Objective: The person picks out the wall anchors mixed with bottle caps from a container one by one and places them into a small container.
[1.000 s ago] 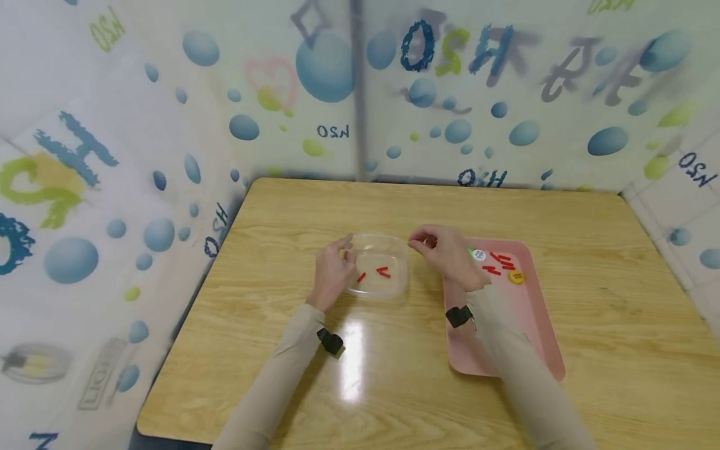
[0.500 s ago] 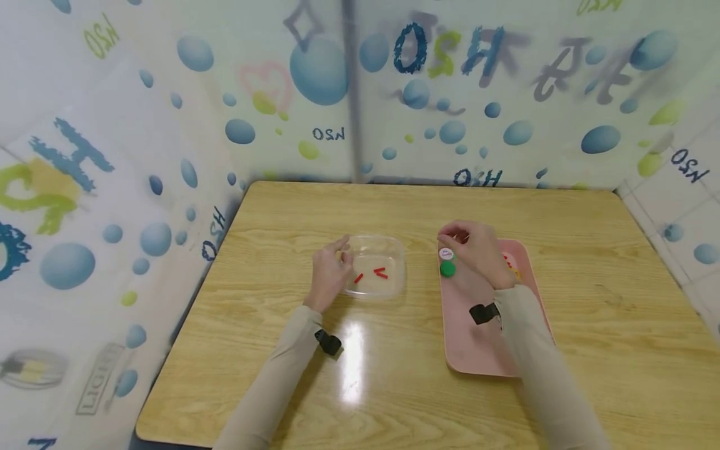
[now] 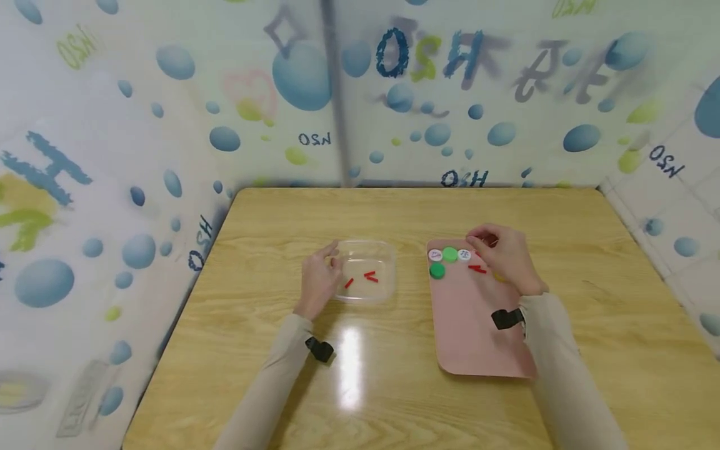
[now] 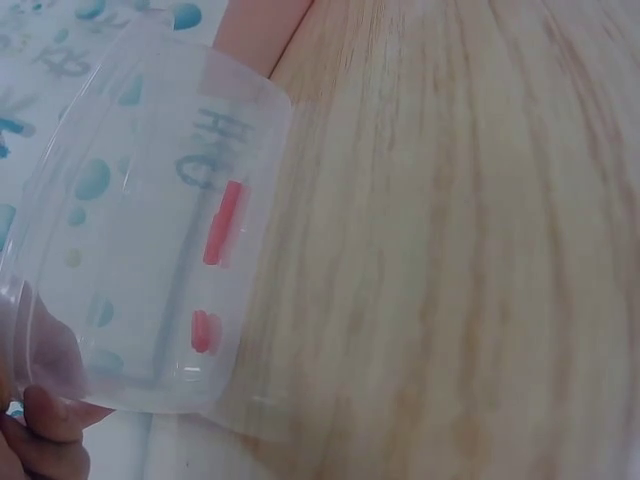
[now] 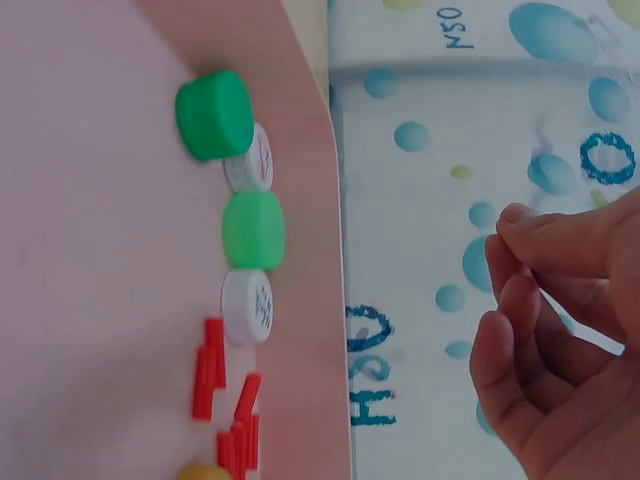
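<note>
My left hand (image 3: pixel 319 281) grips the left rim of a clear plastic container (image 3: pixel 365 299) on the table. Inside lie three short red sticks (image 3: pixel 369 274). In the left wrist view, fingertips (image 4: pixel 50 415) show at the container's edge. My right hand (image 3: pixel 506 256) hovers over the far end of a pink tray (image 3: pixel 478 337), fingers loosely bent and thumb close to the index finger; nothing shows between them. Several red sticks (image 5: pixel 205 375) lie in the tray beneath, partly hidden by the hand in the head view.
Along the tray's far left corner sit a dark green bottle cap (image 3: pixel 437 270), a light green cap (image 3: pixel 450 254) and two white caps (image 3: pixel 464 255). A yellow cap (image 5: pixel 204 472) is partly in view. A patterned wall (image 3: pixel 394 137) stands behind the wooden table (image 3: pixel 281 219).
My right hand has moved right, from beside the container to over the tray's far end, uncovering the caps. My left hand stays at the container, whose three sticks lie as before.
</note>
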Available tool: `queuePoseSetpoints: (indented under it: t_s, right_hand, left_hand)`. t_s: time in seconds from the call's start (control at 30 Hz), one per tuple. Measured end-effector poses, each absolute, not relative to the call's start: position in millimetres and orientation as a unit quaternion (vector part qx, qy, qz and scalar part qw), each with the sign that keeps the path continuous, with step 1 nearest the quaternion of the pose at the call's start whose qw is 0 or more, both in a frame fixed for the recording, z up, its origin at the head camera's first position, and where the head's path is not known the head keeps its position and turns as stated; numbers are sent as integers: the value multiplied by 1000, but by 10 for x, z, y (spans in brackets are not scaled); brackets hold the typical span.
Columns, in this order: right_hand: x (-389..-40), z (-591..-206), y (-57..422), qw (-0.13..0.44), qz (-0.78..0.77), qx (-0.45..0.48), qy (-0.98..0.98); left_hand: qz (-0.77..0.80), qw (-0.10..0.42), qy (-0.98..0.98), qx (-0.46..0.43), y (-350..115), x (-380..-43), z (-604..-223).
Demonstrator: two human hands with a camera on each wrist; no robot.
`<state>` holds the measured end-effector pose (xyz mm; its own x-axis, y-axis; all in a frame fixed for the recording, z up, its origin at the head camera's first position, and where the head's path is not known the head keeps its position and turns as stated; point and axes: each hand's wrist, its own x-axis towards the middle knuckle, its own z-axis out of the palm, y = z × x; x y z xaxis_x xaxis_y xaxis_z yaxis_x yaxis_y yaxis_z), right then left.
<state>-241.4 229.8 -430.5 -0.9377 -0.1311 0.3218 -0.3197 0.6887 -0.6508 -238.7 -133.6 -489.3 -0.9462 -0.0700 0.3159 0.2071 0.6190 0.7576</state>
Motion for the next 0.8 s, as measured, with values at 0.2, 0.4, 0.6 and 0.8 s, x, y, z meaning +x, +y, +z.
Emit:
queuePoseSetpoints:
  t_s: [0.2,0.4,0.6,0.8]
  right_hand:
    - [-2391,-4326,2390,82,378,85,-918]
    - [-2347,-4386,2529,49,364,66,-928]
    - [-2305,-4500,2606,-14,350,46,-936]
    - [-2353,-4631,2631,-34,330,31,-943]
  left_hand:
    - [-428,169,-887,-27,-1392,-2361,-4897]
    - [-415,180,-891,-39,-1341,-2405,-4899]
    - [-421,180,-888,-42,-1315,-2409,-4915]
    - [-429,167,-887,-38,-1308,-2418,-4914]
